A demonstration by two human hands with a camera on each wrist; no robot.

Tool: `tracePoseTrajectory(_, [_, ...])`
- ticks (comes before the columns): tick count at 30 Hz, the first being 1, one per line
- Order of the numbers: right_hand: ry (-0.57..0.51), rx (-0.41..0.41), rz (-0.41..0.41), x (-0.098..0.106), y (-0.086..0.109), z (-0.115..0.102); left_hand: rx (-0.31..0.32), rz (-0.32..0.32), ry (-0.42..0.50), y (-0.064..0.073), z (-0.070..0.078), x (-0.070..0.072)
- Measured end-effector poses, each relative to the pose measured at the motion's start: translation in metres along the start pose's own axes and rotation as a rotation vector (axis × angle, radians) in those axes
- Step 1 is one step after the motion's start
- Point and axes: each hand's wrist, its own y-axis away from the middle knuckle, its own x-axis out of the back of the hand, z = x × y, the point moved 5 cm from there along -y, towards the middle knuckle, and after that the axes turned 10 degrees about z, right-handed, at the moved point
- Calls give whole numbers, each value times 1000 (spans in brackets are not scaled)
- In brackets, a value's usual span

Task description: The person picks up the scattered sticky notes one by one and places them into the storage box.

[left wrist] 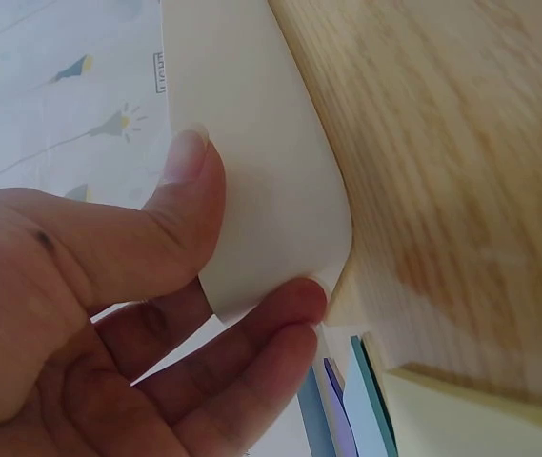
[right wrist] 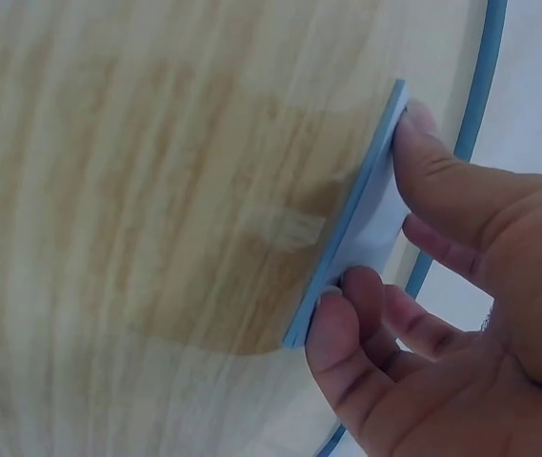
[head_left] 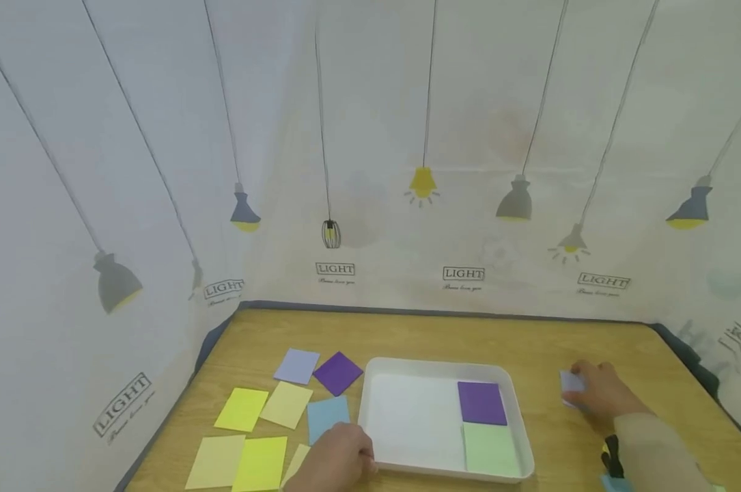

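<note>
A shallow white tray [head_left: 407,420] lies on the table, with a purple sticky-note pad [head_left: 481,403] above a pale green sticky-note pad [head_left: 492,449] along its right side. My left hand [head_left: 336,459] grips the tray's near-left corner; in the left wrist view the thumb lies against the tray wall [left wrist: 271,143] and the fingertips are at the corner. To the right of the tray, my right hand [head_left: 608,393] pinches a pale lavender sticky-note pad [head_left: 570,380] by its edges. In the right wrist view that pad [right wrist: 371,224] is tilted on edge, close over the wood.
Left of the tray lie a lavender pad [head_left: 296,366], a purple pad [head_left: 338,373], a blue pad [head_left: 328,417] and several yellow and cream pads [head_left: 241,408]. A black and yellow item [head_left: 611,456] sits by the right sleeve. A lamp-printed curtain [head_left: 382,137] surrounds the table [head_left: 431,335].
</note>
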Motion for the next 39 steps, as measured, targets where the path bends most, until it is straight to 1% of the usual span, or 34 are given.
tracePoseTrajectory(2, [-30,6,-7,2,-2,-3,9,8,-1,0,-2,1])
tracePoseTrajectory(5, [-45,-10,-28,4,-7,-5,8,17,0,0,-4,3])
tracePoseTrajectory(9, [-16,-2,-44,7,-13,-7,-2,22,18,1,-2,6])
tracePoseTrajectory(12, [3,13,-41,9,-16,-7,-14,27,10,1,1,6])
tracePoseTrajectory(17, [0,15,-33,7,-21,-1,-28,32,-13,0,1,4])
tracePoseTrajectory(20, [-2,16,-29,5,-24,4,-19,26,-7,0,0,2])
tracePoseTrajectory(24, [4,27,-27,3,-23,5,-4,13,6,0,-1,1])
tracePoseTrajectory(29, [-7,10,-23,2,-21,6,7,0,20,0,-1,1])
tracePoseTrajectory(34, [-30,4,-11,2,-19,6,-10,-3,20,0,0,0])
tracePoseTrajectory(37, [-20,5,1,2,-17,6,-24,-4,17,0,1,1])
tracePoseTrajectory(39, [-1,-11,7,2,-16,7,-30,-7,15,-1,2,1])
